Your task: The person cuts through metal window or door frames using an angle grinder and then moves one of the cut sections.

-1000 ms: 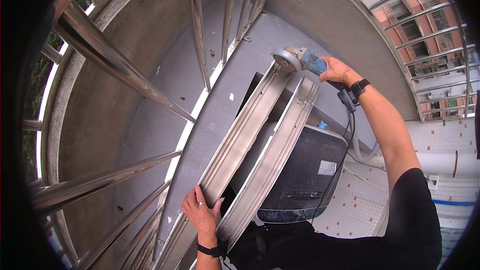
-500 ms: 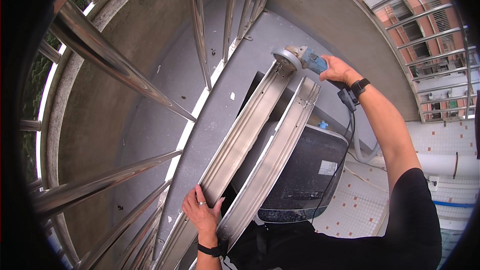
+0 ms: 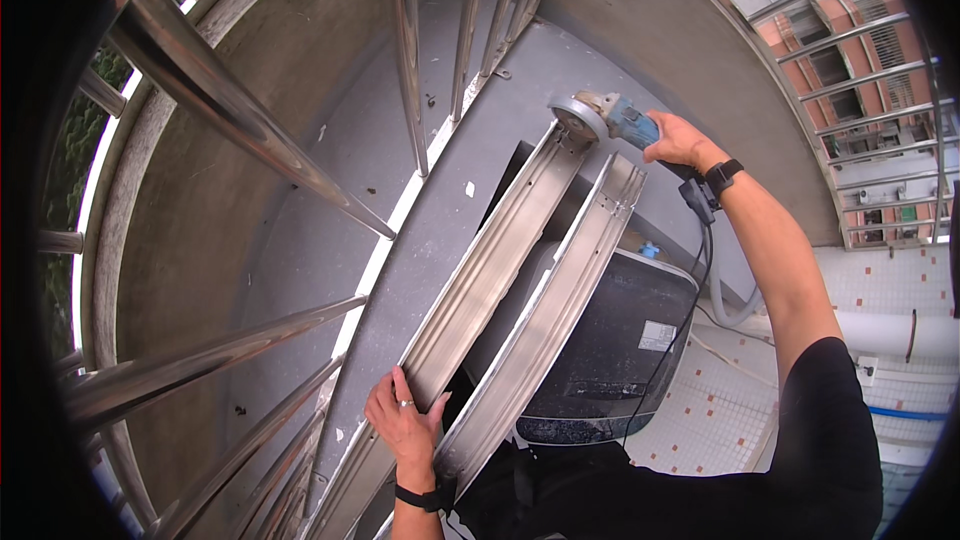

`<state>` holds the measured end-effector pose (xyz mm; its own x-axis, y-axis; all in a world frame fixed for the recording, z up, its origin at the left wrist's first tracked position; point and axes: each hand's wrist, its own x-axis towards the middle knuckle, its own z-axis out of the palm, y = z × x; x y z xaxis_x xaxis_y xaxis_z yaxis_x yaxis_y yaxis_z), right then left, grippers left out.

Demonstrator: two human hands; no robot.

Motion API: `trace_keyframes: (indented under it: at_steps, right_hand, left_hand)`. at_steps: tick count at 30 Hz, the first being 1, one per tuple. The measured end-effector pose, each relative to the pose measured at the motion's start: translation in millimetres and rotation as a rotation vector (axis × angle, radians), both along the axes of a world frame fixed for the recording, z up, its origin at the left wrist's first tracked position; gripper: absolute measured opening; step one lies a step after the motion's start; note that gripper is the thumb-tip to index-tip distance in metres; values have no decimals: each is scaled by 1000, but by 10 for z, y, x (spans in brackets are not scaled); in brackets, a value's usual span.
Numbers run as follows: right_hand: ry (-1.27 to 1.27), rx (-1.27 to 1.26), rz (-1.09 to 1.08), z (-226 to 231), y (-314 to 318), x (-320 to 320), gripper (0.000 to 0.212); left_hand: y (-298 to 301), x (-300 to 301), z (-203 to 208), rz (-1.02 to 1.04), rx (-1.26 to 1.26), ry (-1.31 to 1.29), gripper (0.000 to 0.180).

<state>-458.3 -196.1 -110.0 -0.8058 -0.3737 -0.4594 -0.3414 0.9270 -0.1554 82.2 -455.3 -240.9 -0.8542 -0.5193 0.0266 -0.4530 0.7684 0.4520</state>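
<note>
My right hand [image 3: 685,140] is wrapped round the body of a blue angle grinder [image 3: 632,123], arm stretched out. The grinder's round guard and disc [image 3: 578,118] are at the far end of the left metal rail [image 3: 490,265], a long grooved silvery profile. Whether the disc touches the metal, I cannot tell. Nearer to me, my left hand [image 3: 403,420] grips that same rail, fingers over its left edge and thumb at its right. A second metal rail [image 3: 550,315] lies alongside, to the right, with its far end below the grinder.
Under the rails is a dark boxy thing [image 3: 610,350] with a pale label. A black cord [image 3: 709,240] hangs from the grinder. Shiny metal bars [image 3: 250,130] and a concrete wall [image 3: 190,210] stand on the left. Grey ledge [image 3: 440,230] and tiled floor [image 3: 710,390] are in view.
The whole view has shifted very slightly. Both hands, the grinder and the rails keep nearly the same places relative to each other.
</note>
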Motion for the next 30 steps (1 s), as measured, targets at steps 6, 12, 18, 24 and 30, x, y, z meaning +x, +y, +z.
trace_keyframes:
  at_steps: [6, 12, 18, 24, 30]
  right_hand:
    - [7, 9, 9, -16, 50, -14, 70]
    - [-4, 18, -14, -12, 6, 14, 74]
    - [29, 32, 1, -56, 22, -12, 78]
    - [36, -30, -2, -81, 25, -4, 68]
    - [34, 23, 2, -73, 37, -14, 78]
  left_hand:
    - [-2, -12, 6, -5, -14, -3, 104]
    - [-8, -7, 14, -9, -10, -2, 101]
    - [-11, -9, 15, -7, 0, -4, 101]
    - [-5, -16, 25, -3, 4, -1, 102]
    - [-7, -13, 22, -3, 4, -1, 101]
